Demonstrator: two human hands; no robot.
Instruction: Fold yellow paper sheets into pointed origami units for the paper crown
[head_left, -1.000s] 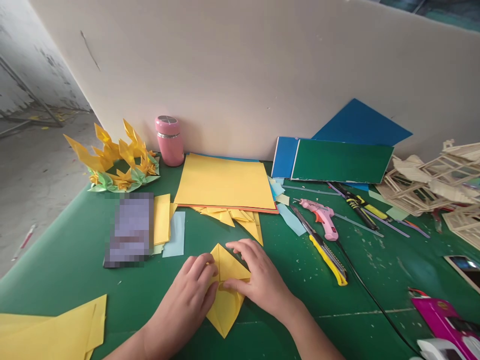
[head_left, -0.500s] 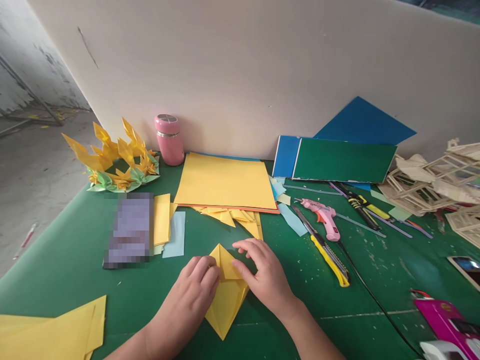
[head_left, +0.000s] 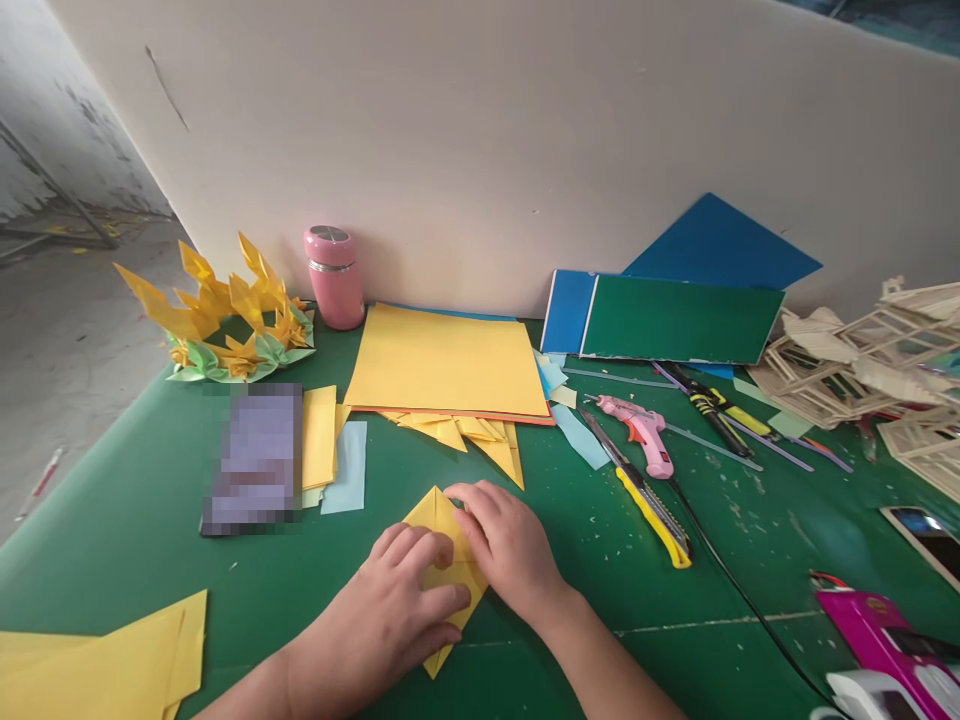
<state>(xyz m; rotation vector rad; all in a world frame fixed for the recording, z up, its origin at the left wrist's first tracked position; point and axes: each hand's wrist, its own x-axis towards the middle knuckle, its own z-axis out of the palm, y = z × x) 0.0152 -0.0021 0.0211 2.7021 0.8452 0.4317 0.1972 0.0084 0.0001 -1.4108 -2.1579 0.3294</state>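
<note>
A folded yellow paper piece [head_left: 437,512] lies on the green table mat [head_left: 135,540] in front of me, pointed at both ends. My left hand [head_left: 390,610] lies across its lower half, fingers pressed down flat on the paper. My right hand [head_left: 506,545] rests on its upper right part, fingers pressing the fold near the top point. Both hands touch each other over the paper's middle, which they hide.
A stack of yellow sheets [head_left: 446,362] and small folded yellow pieces [head_left: 480,440] lie behind. A yellow utility knife [head_left: 649,500], pink glue gun [head_left: 641,430], pink flask [head_left: 332,277], paper flower crown [head_left: 225,320], blue and green boards [head_left: 675,315], wooden models [head_left: 862,370] surround.
My left hand has slid right and forward over the lower half of the paper. My right hand has drawn inward to the top fold, and the flap now lies flatter.
</note>
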